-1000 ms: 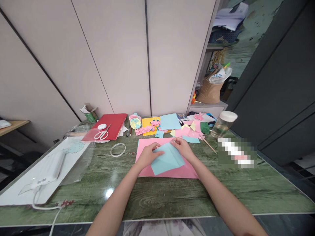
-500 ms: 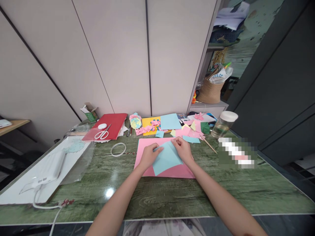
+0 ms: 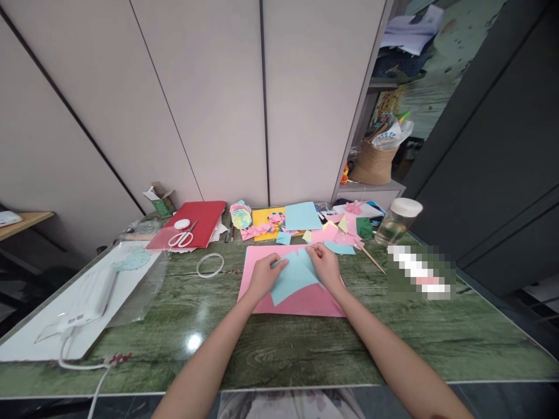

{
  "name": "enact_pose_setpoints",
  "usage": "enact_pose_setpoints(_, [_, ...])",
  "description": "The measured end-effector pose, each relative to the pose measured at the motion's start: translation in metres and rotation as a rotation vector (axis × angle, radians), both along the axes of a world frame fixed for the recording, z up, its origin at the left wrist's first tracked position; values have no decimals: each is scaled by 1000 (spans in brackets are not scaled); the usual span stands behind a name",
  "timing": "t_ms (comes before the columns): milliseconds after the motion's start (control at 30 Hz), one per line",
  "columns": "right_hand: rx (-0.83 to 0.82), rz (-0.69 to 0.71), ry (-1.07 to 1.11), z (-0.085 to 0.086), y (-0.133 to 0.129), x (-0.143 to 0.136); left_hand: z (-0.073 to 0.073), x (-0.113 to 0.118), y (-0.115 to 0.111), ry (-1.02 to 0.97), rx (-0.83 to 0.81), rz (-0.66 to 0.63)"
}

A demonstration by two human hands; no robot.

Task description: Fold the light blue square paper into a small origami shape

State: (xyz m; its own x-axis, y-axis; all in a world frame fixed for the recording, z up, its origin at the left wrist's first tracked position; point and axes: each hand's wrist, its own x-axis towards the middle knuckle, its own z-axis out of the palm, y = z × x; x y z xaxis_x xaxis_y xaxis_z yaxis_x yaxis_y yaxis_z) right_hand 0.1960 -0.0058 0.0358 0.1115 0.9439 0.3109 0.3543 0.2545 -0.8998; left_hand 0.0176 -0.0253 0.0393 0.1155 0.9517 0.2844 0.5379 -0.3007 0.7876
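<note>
A light-blue sheet of paper (image 3: 293, 280) is held over a pink sheet (image 3: 279, 306) in the middle of the table. My left hand (image 3: 266, 277) pinches its upper left part, thumb on top. At the upper right, my right hand (image 3: 325, 265) grips the same paper between thumb and fingers. A small notch shows in the top edge between the hands, and a line runs from it down toward the right. It looks like a tear along this line, though its lower end is unclear. The paper's lower left corner hangs free over the pink sheet.
White-handled scissors (image 3: 182, 237) lie on a red folder (image 3: 205, 216) at the left. Behind the pink sheet are a blue paper stack (image 3: 302, 216) and folded paper pieces (image 3: 338, 230). A wooden stick (image 3: 372, 258) and a lidded jar (image 3: 396, 224) are at the right.
A notch has opened in the blue paper's top edge between my hands. Its right part has shifted relative to the left, and the lower left corner has risen slightly.
</note>
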Motion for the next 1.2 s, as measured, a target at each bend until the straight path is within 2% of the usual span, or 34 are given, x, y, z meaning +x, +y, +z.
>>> enact_pose_setpoints(167, [-115, 222, 41, -7, 7, 3, 1, -3, 1, -31, -3, -21])
enact_pose_setpoints(233, [-132, 251, 45, -10, 9, 4, 0, -6, 4, -42, -16, -15])
enact_pose_setpoints(367, [-70, 145, 41, -10, 12, 6, -7, -12, 13, -173, -105, 31])
enact_pose_setpoints(533, [25, -21, -3, -4, 11, 9, -17, -14, 18, -730, -327, 12])
enact_pose_setpoints(667, [54, -102, -38, -4, 9, 11, -14, -7, 10, -945, -364, -6])
enact_pose_setpoints(767, [60, -141, -55, -6, 11, 12, -9, -1, 3, -941, -236, -37])
enact_pose_setpoints(867, [59, -159, -70, -8, 12, 14, -8, 2, 2, -767, -138, -43])
enact_pose_setpoints(967, [61, -167, -81, -8, 12, 13, -11, 4, 3, -664, -152, -31])
enact_pose_setpoints(1200, [73, -144, -60, -9, 12, 12, -10, 6, -1, -630, -226, -68])
